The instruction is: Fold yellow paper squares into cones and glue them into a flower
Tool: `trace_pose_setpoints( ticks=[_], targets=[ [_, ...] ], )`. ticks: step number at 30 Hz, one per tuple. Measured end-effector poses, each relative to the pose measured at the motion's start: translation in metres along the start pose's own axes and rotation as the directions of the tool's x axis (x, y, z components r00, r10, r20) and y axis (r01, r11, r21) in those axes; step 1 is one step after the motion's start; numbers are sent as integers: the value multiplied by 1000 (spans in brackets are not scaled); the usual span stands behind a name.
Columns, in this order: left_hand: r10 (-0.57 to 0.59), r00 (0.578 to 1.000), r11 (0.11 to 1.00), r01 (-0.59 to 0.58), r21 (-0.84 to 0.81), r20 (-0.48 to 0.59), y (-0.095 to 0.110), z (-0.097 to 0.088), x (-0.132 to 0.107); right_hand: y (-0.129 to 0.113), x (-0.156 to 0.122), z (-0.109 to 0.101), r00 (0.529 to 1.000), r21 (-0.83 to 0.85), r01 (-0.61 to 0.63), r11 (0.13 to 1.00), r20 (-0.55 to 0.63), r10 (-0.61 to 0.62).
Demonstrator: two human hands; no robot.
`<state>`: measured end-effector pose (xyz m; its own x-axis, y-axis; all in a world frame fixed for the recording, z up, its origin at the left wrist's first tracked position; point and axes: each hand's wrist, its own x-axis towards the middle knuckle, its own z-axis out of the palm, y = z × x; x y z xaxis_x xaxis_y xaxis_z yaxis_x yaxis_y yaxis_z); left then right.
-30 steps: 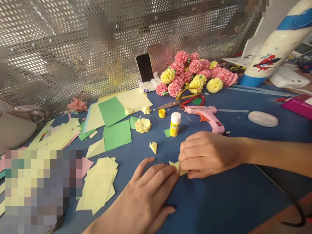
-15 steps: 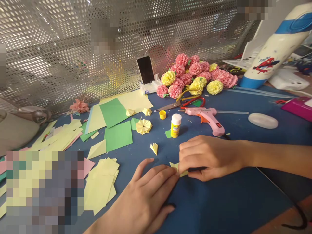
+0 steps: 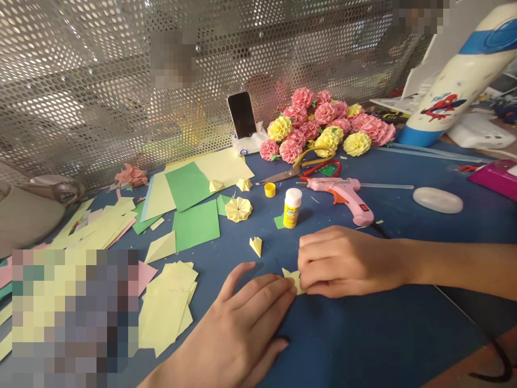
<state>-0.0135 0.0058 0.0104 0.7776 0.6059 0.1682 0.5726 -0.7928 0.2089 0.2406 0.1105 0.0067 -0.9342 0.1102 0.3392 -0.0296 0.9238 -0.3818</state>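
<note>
A small folded yellow paper piece (image 3: 291, 279) lies on the blue table (image 3: 363, 334) between my hands. My right hand (image 3: 347, 261) is curled over it, fingers pressed together on the paper. My left hand (image 3: 242, 323) lies flat on the table, fingers stretched out, its fingertips touching the paper's left edge. Another small folded yellow piece (image 3: 255, 246) sits just beyond my hands. A yellow paper fan disc (image 3: 238, 209) lies farther back.
A glue bottle (image 3: 291, 207) with its yellow cap (image 3: 269, 189) off, a pink glue gun (image 3: 343, 194), scissors (image 3: 291, 171), green sheets (image 3: 196, 223), yellow paper stacks (image 3: 165, 312), a phone (image 3: 241, 115), a heap of pink and yellow paper flowers (image 3: 323, 126), a perforated metal screen behind.
My right hand has slid slightly left along the yellow piece, covering more of it. My left hand has barely moved.
</note>
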Motion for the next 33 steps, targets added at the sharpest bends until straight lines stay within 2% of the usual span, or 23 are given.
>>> trace_pose_setpoints(
  ticks=[2,4,6,9,13,20,33],
  targets=[
    [2,1000,1000,-2,20,7,0,-1,0,-3,0,0,999,-149,50,988,11,-49],
    [10,1000,999,-10,36,-8,0,-1,0,-5,1,1,1000,-185,28,982,10,-27],
    [25,999,998,-23,50,-27,0,0,0,-9,3,2,997,-115,-76,990,-1,76],
    [42,999,996,-40,82,-14,0,0,1,-13,5,6,963,18,-268,963,22,268],
    [63,998,992,-60,112,-21,0,-4,4,-18,8,10,928,37,-373,927,34,372],
    [126,988,984,-113,140,-90,-1,-4,3,-23,14,12,913,-40,-408,912,-1,408],
    [201,979,959,-195,204,-12,-7,-6,2,-26,14,17,913,-111,-408,906,-30,407]
  ],
)
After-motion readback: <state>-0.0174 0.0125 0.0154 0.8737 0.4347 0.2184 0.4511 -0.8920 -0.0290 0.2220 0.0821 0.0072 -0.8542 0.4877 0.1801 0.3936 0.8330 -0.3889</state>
